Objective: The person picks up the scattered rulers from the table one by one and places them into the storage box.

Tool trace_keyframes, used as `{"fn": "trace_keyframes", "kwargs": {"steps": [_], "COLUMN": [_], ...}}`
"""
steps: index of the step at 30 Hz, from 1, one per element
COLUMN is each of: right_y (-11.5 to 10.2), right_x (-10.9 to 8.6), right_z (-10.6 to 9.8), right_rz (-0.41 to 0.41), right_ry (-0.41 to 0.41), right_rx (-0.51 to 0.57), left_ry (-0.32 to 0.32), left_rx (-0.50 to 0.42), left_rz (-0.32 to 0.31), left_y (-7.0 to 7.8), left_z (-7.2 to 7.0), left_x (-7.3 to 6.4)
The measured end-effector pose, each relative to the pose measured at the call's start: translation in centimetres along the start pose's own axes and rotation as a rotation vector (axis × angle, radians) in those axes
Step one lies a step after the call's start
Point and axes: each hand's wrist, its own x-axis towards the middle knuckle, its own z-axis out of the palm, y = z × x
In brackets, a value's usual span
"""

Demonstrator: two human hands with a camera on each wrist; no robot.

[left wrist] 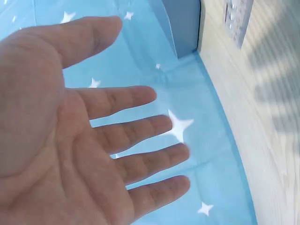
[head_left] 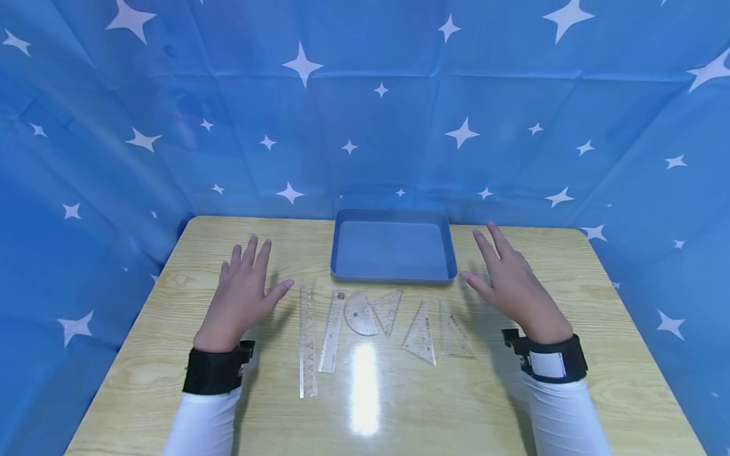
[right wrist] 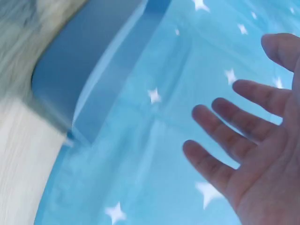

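My left hand [head_left: 242, 294] hovers over the left of the table with fingers spread and nothing in them. On the other side my right hand [head_left: 516, 285] is held over the table, its fingers extended and bare. Between them lies a row of clear plastic pieces: a ruler with cut-out shapes [head_left: 308, 342], a plain ruler [head_left: 332, 332], a protractor [head_left: 360, 313], a small set square [head_left: 388, 310], and two more set squares, one [head_left: 420, 335] beside the other [head_left: 454, 332]. Behind the row sits a blue tray [head_left: 393, 280], nearest the right hand's thumb.
The wooden table [head_left: 171, 392] ends at the back against a blue curtain [head_left: 371, 114] with white stars, which also hangs at both sides. A bright light reflection [head_left: 365, 389] shows on the tabletop in front of the protractor.
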Motion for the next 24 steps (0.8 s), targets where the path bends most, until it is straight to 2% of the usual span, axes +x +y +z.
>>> {"fn": "trace_keyframes", "kwargs": {"steps": [6,14,19,24], "right_y": [-1.1,-3.3,-5.6,-9.0], "right_x": [1.7,3.7,4.8,5.4], "right_z": [1.0,2.9,4.5,5.6], "right_rz": [-0.122,-0.356,-0.535,-0.646], "right_ry": [0.045,0.147,0.188,0.155], "right_rx": [-0.028,-0.068,-0.095,-0.106], "left_ry": [-0.035,-0.024,-0.103,-0.177], "left_rx": [0.020,0.076,0.122,0.143], "left_rz": [0.031,0.136,0.158,0.170], "left_y": [1.3,2.9,4.0,4.8], "left_z": [0.0,0.9,2.3,3.4], "left_x": [-0.3,-1.1,-1.9,-2.7]}}
